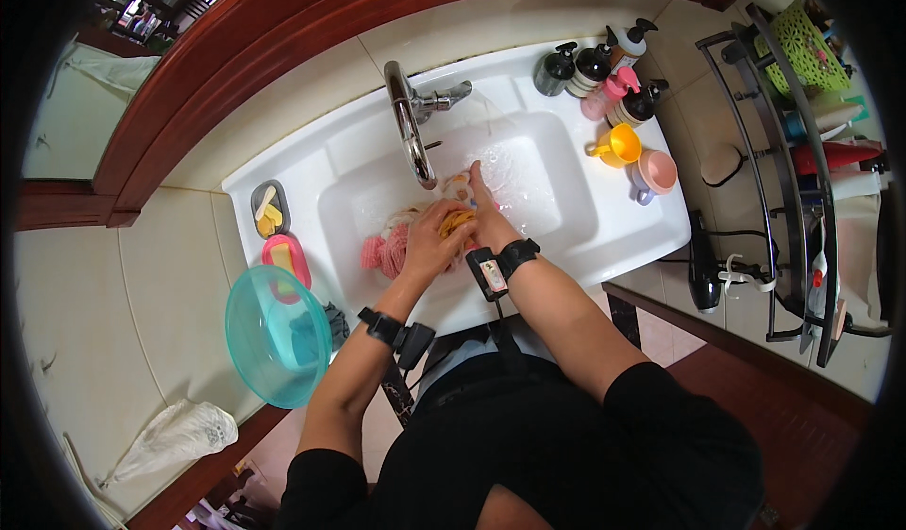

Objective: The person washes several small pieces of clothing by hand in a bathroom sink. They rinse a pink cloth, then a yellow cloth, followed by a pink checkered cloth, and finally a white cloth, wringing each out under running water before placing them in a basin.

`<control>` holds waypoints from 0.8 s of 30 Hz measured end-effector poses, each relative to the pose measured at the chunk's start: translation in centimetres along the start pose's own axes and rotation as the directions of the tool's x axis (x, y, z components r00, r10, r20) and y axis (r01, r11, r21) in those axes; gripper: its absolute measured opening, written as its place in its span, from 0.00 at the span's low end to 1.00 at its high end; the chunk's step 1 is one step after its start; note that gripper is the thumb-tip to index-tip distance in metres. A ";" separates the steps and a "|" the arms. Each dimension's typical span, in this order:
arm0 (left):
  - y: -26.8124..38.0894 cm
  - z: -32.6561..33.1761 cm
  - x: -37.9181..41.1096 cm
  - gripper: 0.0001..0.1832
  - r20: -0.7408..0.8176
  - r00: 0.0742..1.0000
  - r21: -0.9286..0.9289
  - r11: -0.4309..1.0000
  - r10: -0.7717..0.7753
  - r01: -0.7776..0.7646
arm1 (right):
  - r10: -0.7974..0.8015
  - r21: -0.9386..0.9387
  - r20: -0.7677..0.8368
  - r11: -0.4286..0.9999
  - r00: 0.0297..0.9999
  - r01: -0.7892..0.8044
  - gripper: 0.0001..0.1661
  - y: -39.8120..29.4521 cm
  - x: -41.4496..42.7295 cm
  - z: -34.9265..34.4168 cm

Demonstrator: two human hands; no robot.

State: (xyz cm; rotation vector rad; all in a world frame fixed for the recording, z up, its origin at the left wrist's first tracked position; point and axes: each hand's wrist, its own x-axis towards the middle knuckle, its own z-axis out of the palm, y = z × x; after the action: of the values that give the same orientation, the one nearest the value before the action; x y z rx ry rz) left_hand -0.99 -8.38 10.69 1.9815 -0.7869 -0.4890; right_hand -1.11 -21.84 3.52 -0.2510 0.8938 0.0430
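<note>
Both hands are over the white basin (566, 208), below the chrome faucet (405, 116). My left hand (433, 238) curls its fingers around a mustard-yellow bunched piece (456, 224), apparently wet fabric. Against the same piece lies the palm side of my right hand (487, 208), fingers stretched towards the faucet; its hold is partly hidden. A pink knitted cloth (393, 252) lies crumpled in the basin left of the hands. White patterned fabric (456, 187) shows beside the right fingers. Splashing water (504, 165) covers the basin floor at right. Black straps with small boxes circle both wrists.
Pump bottles (591, 66), a yellow cup (621, 145) and a pink cup (658, 172) stand on the right ledge. Soap dishes (302, 252) and a teal plastic basin (244, 346) are at left. A black rack (807, 148) and hair dryer (703, 264) hang at right.
</note>
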 end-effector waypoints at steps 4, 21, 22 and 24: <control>0.3 0.5 5.7 0.16 -0.199 0.836 0.132 0.831 -0.512 0.540 | -0.067 0.023 -0.111 0.997 0.992 0.070 0.28 2.4 1.5 0.1; -3.3 4.7 3.6 0.21 -0.340 0.940 0.024 0.999 -0.018 0.028 | -0.095 -0.231 -0.063 0.970 0.994 0.078 0.21 -0.4 2.3 -0.1; -4.3 4.8 4.0 0.21 -0.291 0.957 0.179 0.983 0.001 0.053 | -0.121 -0.249 -0.074 0.963 0.990 0.100 0.22 0.0 2.9 -0.2; -0.7 4.2 6.8 0.20 -0.259 0.782 -0.070 0.819 -0.567 0.570 | -0.197 -0.155 -0.099 0.971 0.975 0.180 0.24 1.3 4.3 -1.6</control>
State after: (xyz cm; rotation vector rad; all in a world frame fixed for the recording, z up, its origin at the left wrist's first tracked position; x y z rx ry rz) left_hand 1.55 -15.46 7.85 2.2273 0.0040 -0.5407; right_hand 0.18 -21.27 -0.97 -0.4775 0.9780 -0.0843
